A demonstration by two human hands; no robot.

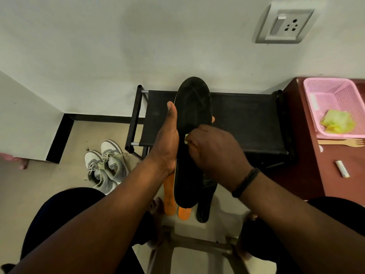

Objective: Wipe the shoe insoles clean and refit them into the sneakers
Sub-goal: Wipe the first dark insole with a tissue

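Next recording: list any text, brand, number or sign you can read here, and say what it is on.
Nothing can be read for certain.
Sneakers: a small dark label on each tongue, too small and blurred to read.
Black insole: no print visible.
Wall socket: no markings legible.

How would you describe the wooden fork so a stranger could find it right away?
Look to the dark red table on the right. Just below the pink basket lies the wooden fork, tines pointing right. It is tan and flat, unlike the small white stick nearby.
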